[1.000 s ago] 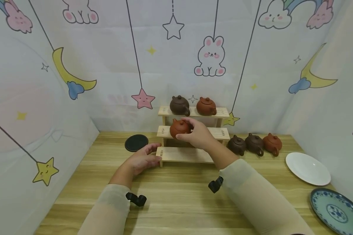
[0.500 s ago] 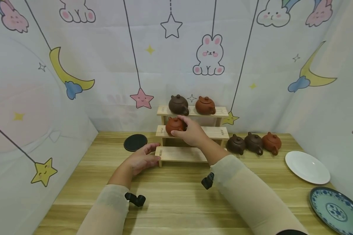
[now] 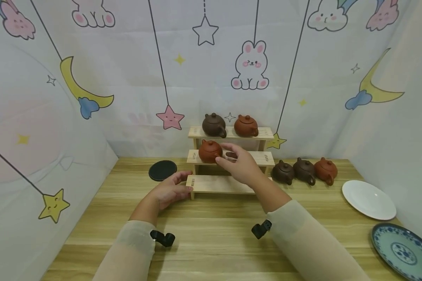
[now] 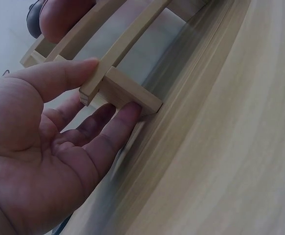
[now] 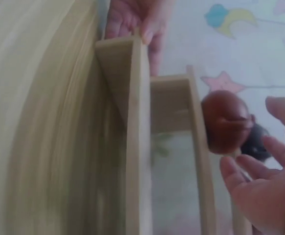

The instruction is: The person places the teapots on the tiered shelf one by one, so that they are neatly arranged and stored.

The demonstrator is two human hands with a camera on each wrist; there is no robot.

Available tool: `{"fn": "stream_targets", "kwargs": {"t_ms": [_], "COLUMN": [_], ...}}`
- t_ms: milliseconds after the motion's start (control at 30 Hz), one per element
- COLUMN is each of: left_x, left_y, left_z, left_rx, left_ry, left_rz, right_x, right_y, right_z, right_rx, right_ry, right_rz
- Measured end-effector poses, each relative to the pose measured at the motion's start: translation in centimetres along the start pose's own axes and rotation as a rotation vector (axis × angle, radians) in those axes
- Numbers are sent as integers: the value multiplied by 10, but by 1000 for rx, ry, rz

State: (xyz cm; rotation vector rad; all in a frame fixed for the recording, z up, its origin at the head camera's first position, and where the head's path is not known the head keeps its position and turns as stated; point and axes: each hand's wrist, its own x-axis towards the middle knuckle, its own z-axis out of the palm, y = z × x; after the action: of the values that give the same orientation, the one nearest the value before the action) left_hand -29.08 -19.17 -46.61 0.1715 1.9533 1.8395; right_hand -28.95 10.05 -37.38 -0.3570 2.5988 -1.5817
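Note:
A small reddish-brown teapot (image 3: 210, 151) sits upright at the left of the middle step of a three-tier wooden display stand (image 3: 223, 184). Just right of it, my right hand (image 3: 242, 166) has its thumb and fingers spread apart, holding nothing; in the right wrist view a gap shows between most of the fingers and the teapot (image 5: 226, 121). My left hand (image 3: 170, 192) grips the left end of the lowest step. In the left wrist view its thumb lies on the board end and its fingers (image 4: 114, 129) bear against the stand's leg.
On the top step stand a dark brown teapot (image 3: 213, 125) and a reddish one (image 3: 245, 126). Three more teapots (image 3: 304, 171) line up right of the stand. A white plate (image 3: 369, 200) and a blue-patterned plate (image 3: 404, 251) lie at right, a black round mat (image 3: 162, 170) at left.
My right hand moved left with the reddish teapot along the middle step, then let go and drew back to the right. The left hand stays at the stand's end.

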Motion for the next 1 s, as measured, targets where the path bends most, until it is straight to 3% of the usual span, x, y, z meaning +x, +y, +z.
{"fn": "stream_targets", "kwargs": {"t_ms": [233, 433, 700, 1000], "left_x": [1, 2, 3, 3], "left_y": [-1, -3, -2, -2], "left_z": [1, 0, 1, 2], "left_rx": [-8, -8, -11, -15], "left_ry": [-1, 6, 10, 16], "left_rz": [3, 3, 2, 2], "right_x": [-38, -63, -87, -102], "right_y": [14, 36, 62, 92], "right_z": [-20, -43, -74, -96], "right_rx": [54, 21, 22, -63], "right_ry": [31, 128, 255, 362], "right_rz": [-21, -76, -75, -40]}}
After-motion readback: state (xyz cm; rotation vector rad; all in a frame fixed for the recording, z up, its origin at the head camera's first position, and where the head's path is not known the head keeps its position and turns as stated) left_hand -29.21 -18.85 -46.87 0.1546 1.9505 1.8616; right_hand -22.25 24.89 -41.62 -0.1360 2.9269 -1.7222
